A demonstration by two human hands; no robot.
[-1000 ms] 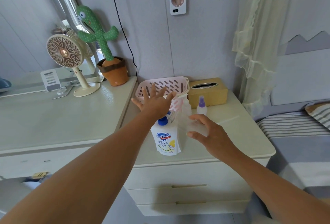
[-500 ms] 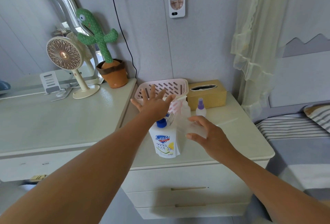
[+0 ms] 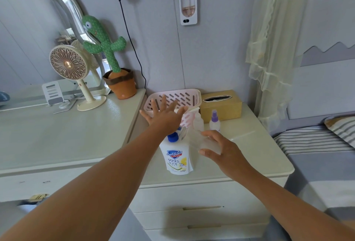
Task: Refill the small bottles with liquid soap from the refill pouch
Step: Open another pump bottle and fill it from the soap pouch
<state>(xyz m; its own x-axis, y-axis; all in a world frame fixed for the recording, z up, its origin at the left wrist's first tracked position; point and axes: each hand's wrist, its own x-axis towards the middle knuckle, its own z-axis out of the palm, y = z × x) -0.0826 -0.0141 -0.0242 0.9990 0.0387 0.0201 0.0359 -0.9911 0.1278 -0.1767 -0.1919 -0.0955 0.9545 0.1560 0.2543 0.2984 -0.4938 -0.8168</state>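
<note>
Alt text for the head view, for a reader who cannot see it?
Two bare hands, left hand and right hand, reach with fingers spread over a white soap refill pouch standing on a cream nightstand. Behind it are small bottles, a pink basket and a tissue box.

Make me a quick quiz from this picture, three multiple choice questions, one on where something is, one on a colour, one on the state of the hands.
1. Where is the tissue box?
A. right of the pink basket
B. beside the fan
C. on the bed

2. What colour is the refill pouch cap?
A. red
B. blue
C. green

3. How is the left hand?
A. fist around the pouch
B. pinching a bottle
C. open, fingers spread, holding nothing

Answers:
1 A, the box sits against the wall, just right of the basket.
2 B, the cap at the pouch's top is blue.
3 C, its fingers fan out above the pouch; the right hand is open too, curved near a clear container.
</note>
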